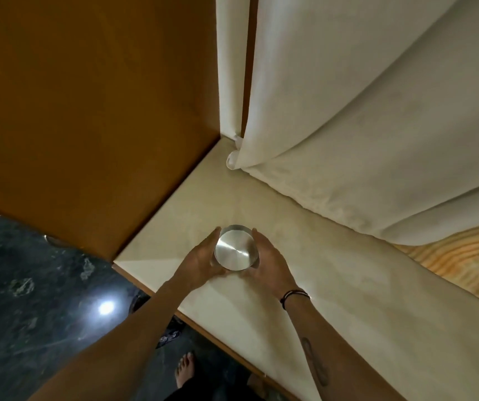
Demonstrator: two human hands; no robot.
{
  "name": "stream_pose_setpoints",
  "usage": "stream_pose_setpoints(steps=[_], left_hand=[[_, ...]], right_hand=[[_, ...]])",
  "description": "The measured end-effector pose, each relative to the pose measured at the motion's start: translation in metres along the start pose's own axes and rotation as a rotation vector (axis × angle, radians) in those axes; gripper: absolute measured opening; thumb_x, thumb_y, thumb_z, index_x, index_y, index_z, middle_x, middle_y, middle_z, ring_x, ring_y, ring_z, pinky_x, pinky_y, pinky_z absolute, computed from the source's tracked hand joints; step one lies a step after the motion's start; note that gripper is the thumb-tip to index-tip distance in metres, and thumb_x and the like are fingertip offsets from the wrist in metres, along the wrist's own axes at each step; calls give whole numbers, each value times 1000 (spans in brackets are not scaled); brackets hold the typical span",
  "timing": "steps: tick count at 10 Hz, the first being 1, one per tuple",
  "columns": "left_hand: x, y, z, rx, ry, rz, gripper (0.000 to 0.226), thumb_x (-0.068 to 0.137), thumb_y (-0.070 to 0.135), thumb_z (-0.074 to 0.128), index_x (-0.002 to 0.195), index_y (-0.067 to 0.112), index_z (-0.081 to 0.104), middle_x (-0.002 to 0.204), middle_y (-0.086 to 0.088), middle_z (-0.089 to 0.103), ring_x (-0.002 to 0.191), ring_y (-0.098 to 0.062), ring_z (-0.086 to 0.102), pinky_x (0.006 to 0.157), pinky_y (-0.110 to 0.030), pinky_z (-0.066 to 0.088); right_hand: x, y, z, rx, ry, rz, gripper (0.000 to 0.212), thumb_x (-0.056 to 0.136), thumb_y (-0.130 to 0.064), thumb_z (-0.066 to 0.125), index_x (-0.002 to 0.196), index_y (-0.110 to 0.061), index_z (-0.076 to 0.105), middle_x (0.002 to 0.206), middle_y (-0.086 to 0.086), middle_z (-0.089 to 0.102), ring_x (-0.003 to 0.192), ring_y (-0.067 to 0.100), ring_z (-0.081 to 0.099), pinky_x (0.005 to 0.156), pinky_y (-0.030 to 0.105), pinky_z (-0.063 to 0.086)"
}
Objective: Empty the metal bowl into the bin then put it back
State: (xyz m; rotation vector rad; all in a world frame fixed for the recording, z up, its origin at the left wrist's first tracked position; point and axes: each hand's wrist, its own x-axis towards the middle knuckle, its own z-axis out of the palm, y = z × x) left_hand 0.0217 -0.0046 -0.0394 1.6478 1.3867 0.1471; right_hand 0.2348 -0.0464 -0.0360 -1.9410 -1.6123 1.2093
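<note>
Shiny round metal bowl clamped between left hand and right hand, over cream tabletop. Looks empty. No bin visible. Smooth sides could slip if either palm loosens early.

Both arms reach forward, hands cupped toward each other.
The left hand and right hand face palm to palm, fingers curved and pressing from opposite sides; a dark band circles the right wrist, a tattoo marks that forearm.
</note>
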Motion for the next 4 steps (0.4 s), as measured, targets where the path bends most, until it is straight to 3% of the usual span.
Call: stream_pose_setpoints(steps=[1, 2, 3, 4], left_hand=[[4, -1, -4, 23, -52, 7, 118, 88, 21, 89, 176, 14, 12, 185, -13, 20, 171, -33, 24, 132, -30, 20], [-4, 8, -22, 86, -64, 8, 127, 88, 31, 89, 177, 15, 0, 188, -10, 7, 173, -30, 14, 137, -36, 16], [-7, 9, -39, 216, -22, 72, 134, 88, 52, 84, 176, 21, -12, 188, 3, -8, 175, -18, 1, 136, -31, 13], [-17, 26, -61, 295, 33, 122, 130, 91, 63, 75, 175, 24, -15, 187, 8, -14, 173, -12, -7, 138, -36, 16]], right_hand=[[2, -2, -5, -116, -77, -33, 114, 89, -25, 88, 173, -23, 11, 178, 4, 28, 161, 27, 36, 127, 36, 34], [-5, -22, -16, -189, -94, -23, 118, 89, -29, 87, 173, -22, 4, 182, 2, 18, 163, 27, 30, 128, 37, 34], [-12, -39, -28, -242, -48, -27, 121, 87, -44, 86, 173, -20, 4, 183, -1, 11, 166, 25, 25, 129, 43, 35], [-21, -62, -44, -322, 11, -57, 116, 91, -57, 78, 172, -16, 6, 184, 4, 8, 168, 24, 17, 128, 46, 35]])
